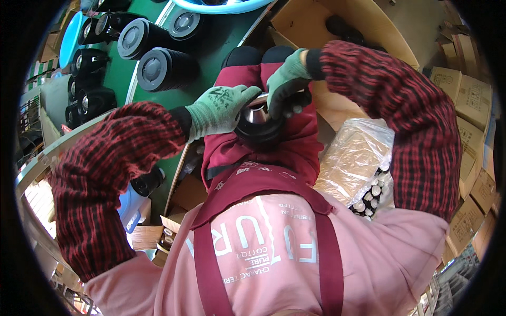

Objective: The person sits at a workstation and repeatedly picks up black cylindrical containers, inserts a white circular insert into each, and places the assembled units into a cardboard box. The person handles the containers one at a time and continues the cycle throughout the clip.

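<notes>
Above my lap is a black round part (256,135) with a shiny silver cone (257,114) in its middle. My left hand (217,109), in a pale green glove, is closed on its left side, thumb and fingers near the upper rim. From the right, my right hand (289,87), gloved in green with dark fingers, bends down over the part with its fingers curled at the cone. A thin pale edge shows between the two hands. The fingertips of both hands are partly hidden.
On the green table (211,52) at the left stand stacks of black round discs (155,69) and several black housings (93,100). A blue basin (226,5) sits at the far edge. An open carton (358,16), a plastic-wrapped box (352,158) and stacked cartons (466,100) are on the right.
</notes>
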The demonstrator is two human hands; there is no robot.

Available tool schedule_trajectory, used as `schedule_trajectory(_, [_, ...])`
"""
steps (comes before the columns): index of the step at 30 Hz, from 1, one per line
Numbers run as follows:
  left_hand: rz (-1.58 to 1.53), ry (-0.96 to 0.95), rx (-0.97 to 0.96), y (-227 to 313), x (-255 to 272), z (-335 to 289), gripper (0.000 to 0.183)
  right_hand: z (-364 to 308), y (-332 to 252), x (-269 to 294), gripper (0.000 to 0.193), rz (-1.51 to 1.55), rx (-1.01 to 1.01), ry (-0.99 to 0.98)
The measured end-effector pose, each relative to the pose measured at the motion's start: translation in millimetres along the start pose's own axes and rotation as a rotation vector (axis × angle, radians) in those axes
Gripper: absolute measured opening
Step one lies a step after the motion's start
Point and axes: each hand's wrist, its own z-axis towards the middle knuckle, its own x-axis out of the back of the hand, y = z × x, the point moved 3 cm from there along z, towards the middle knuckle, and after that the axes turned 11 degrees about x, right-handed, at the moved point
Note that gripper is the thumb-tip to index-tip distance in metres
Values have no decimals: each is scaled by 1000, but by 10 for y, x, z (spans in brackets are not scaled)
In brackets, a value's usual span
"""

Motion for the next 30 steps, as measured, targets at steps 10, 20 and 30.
schedule_trajectory(10, [88,87,-355,-552,-162,162,58,114,-201,-345,20,560,170,247])
schedule_trajectory(20, [328,136,-1035,-336,-112,848,32,591,-397,-1382,29,1730,297,583])
schedule_trajectory(30, [-79,817,-225,-427,79,422,73,-286,109,-554,52,510,191,927])
